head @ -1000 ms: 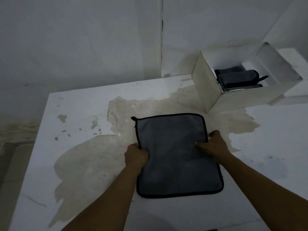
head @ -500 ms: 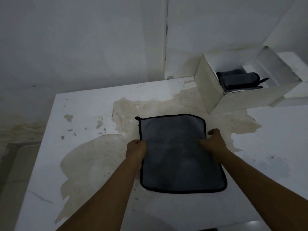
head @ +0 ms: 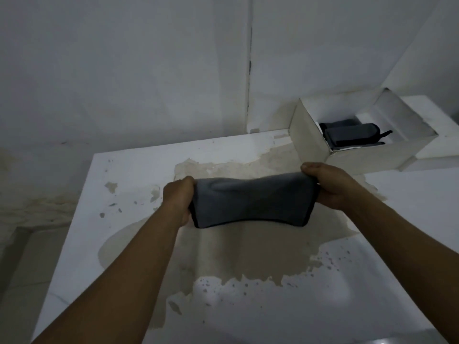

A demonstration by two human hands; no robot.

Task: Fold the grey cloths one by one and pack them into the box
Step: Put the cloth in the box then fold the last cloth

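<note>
Left hand point(head: 179, 199) and right hand point(head: 327, 186) each grip an end of a doubled grey cloth point(head: 250, 201) above the table point(head: 139, 167); box point(head: 310, 137) far right holds folded cloths point(head: 352, 136).

Arms outstretched, left grip point(head: 177, 199) and right grip point(head: 327, 188) both clenched.

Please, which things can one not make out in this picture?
Head view, dim light:
- The left hand and right hand: most fingers are hidden under the grey cloth.
- The folded cloths in the box: their number, hidden by its front wall.
- Whether the grey cloth touches the table: hidden by the cloth itself.
</note>
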